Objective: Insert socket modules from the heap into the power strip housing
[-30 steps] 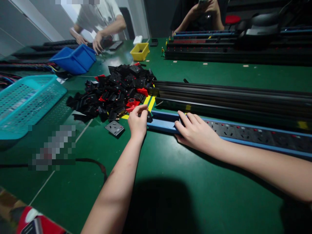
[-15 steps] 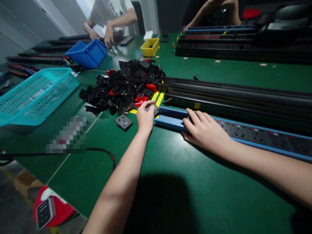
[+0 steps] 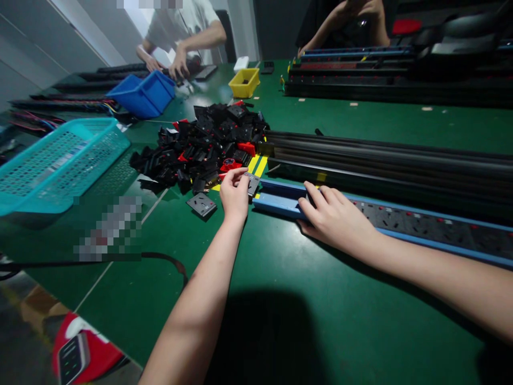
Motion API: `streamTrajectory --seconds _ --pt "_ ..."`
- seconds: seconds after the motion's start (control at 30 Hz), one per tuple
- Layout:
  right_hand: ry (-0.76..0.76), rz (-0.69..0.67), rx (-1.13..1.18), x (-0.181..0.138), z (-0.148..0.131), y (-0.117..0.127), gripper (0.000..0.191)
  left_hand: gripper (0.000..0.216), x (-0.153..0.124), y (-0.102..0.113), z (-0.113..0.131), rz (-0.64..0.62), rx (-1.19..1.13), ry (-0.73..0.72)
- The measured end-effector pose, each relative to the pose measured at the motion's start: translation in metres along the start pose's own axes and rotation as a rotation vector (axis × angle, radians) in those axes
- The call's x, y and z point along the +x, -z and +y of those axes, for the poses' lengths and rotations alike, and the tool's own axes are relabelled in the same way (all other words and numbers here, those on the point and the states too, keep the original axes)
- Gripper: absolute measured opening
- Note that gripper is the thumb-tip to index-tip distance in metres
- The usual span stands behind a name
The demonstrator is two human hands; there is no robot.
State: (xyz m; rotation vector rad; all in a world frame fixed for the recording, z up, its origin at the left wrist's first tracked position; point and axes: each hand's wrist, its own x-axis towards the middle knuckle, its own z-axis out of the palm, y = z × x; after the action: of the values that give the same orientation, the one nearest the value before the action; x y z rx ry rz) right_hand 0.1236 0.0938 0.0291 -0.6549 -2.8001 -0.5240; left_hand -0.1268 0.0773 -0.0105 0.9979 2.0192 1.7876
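Note:
My left hand [image 3: 234, 197] pinches a black socket module [image 3: 253, 184] at the open left end of a long blue channel [image 3: 276, 205]. Over the channel's middle lies my right hand [image 3: 334, 214], its fingers wrapped across the top and the thumb on the near side. To the right of it, a row of black socket modules [image 3: 404, 218] with red dots sits in the channel. Part of the module under my right fingers is hidden. One loose socket plate [image 3: 201, 205] lies flat on the table, left of my left wrist.
A heap of black and red modules [image 3: 208, 139] is beyond my left hand. Dark rails [image 3: 360, 160] lie behind the channel. A turquoise basket [image 3: 64, 160], blue bin [image 3: 146, 93] and yellow box [image 3: 243, 83] stand further off. Two people sit across the green table [image 3: 280, 299].
My left hand has shifted slightly left, and the module in it shows more of its face. The right hand stays on the channel. The view has tilted slightly.

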Motion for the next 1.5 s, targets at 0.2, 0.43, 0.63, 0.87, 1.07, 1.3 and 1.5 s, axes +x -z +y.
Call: streamTrajectory --seconds 0.2,0.43,0.63,0.87,1.07,1.3,1.5 --pt "0.005 -0.008 -0.002 0.001 0.0 0.0 0.031 0.028 0.0 0.002 -0.001 -0.003 0.0 -0.02" --pt "0.007 -0.028 -0.027 0.001 0.0 0.001 0.031 0.034 0.001 0.003 -0.003 0.013 0.049 -0.071" --pt "0.002 -0.036 -0.028 0.0 0.0 0.001 0.031 0.035 0.0 0.005 -0.003 -0.019 -0.028 -0.095" --pt "0.008 -0.029 -0.037 -0.001 0.001 0.0 0.032 0.031 -0.001 0.004 -0.003 -0.083 -0.045 -0.044" --pt "0.01 -0.035 -0.033 -0.001 0.0 -0.001 0.032 0.035 -0.002 0.004 -0.002 -0.059 0.041 -0.05" --pt "0.005 -0.032 -0.027 0.0 0.0 -0.001 0.032 0.042 -0.01 0.006 0.005 -0.048 0.195 -0.146" --pt "-0.001 -0.031 -0.016 0.0 0.0 -0.002 0.033 0.054 -0.014 0.007 0.005 -0.035 0.251 -0.15"
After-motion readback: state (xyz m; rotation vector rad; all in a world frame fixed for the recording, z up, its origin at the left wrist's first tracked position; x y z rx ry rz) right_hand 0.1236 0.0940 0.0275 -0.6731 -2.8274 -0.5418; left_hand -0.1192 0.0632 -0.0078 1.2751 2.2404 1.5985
